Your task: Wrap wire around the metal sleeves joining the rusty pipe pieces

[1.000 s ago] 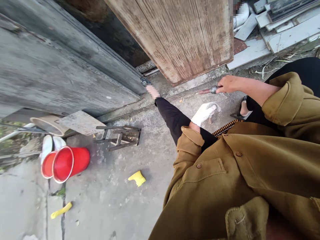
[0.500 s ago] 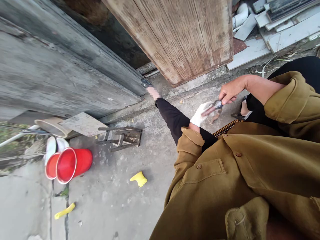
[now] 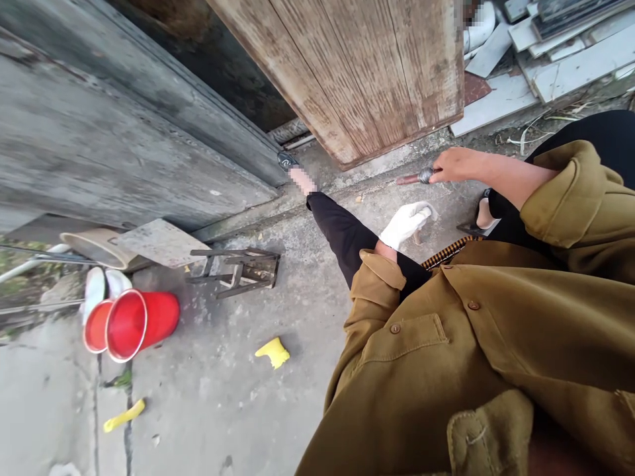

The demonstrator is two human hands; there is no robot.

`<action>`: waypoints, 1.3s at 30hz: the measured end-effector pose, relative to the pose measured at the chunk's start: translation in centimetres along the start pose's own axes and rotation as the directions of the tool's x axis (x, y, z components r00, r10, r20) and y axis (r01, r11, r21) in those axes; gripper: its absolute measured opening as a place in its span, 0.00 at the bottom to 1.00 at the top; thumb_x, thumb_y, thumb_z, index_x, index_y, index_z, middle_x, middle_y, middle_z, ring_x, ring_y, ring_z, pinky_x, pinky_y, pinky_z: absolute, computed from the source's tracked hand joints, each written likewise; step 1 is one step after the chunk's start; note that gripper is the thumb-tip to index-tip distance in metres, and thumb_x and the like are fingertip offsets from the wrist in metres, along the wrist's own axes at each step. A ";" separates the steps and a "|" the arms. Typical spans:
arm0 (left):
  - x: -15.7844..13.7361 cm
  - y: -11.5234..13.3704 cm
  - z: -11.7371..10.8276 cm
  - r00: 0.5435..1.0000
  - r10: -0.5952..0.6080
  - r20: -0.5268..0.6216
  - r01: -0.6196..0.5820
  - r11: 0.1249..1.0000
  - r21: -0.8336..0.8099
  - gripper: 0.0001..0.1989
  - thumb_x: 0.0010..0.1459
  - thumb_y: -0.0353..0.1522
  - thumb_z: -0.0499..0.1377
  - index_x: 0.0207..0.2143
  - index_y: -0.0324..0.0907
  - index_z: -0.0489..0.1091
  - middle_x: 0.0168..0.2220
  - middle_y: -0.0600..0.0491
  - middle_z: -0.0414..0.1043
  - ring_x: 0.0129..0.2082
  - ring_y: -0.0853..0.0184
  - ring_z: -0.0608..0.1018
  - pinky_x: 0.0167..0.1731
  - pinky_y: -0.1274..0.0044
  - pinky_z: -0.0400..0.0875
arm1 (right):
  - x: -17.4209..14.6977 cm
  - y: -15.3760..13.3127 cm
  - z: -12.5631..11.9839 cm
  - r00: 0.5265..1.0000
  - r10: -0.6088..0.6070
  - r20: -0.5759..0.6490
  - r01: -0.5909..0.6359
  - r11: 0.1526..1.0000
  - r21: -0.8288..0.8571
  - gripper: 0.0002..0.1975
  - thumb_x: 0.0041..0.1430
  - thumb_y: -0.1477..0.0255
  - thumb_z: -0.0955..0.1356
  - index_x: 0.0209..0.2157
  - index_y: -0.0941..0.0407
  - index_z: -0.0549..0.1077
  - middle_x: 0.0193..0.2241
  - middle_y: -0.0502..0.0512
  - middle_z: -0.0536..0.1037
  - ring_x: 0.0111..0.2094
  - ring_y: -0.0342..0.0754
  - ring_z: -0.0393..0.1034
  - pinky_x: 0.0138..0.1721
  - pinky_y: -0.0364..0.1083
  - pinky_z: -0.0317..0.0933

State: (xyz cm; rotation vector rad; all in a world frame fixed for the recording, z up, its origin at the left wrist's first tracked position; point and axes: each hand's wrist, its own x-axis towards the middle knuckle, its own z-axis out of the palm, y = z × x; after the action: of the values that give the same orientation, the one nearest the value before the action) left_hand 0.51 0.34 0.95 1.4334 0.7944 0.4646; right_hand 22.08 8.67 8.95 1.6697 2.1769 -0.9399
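My right hand (image 3: 456,164), bare, is closed around one end of a reddish-brown stick-like tool (image 3: 411,179) with a band of grey wire-like coils beside my fingers. Its free end points left, above the concrete ground; what kind of tool it is I cannot tell. Lower down, my left hand (image 3: 404,223) wears a white glove, apart from the tool. The gloved fingers are curled in, and whatever they may hold is hidden. A small brownish thing (image 3: 418,236) shows just beneath them, partly covered by the glove.
A wooden door panel (image 3: 347,79) stands ahead, with stacked tiles (image 3: 501,102) to its right. At left are a small wooden stool (image 3: 248,268), red buckets (image 3: 161,322) and a tan tub (image 3: 94,244). Yellow pieces (image 3: 274,352) lie on the concrete ground.
The tool has come away from my gloved palm, raised up in my right hand. My left hand has gone from lying under the tool to curled fingers.
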 end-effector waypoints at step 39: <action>-0.3 -1.0 -1.6 0.953 0.084 -0.290 -0.083 0.996 0.014 0.25 0.65 0.53 0.61 0.37 0.38 0.76 0.26 0.52 0.72 0.26 0.69 0.72 0.30 0.77 0.68 | -2.5 1.5 -1.2 0.862 -0.477 0.172 0.263 0.711 0.653 0.18 0.68 0.58 0.71 0.33 0.59 0.73 0.23 0.49 0.69 0.24 0.39 0.60 0.29 0.41 0.54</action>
State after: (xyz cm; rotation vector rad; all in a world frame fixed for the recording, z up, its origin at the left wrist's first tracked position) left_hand -1.04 1.12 0.10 1.4219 0.9701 0.7520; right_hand 24.46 7.66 10.74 1.1223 2.1283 -2.0684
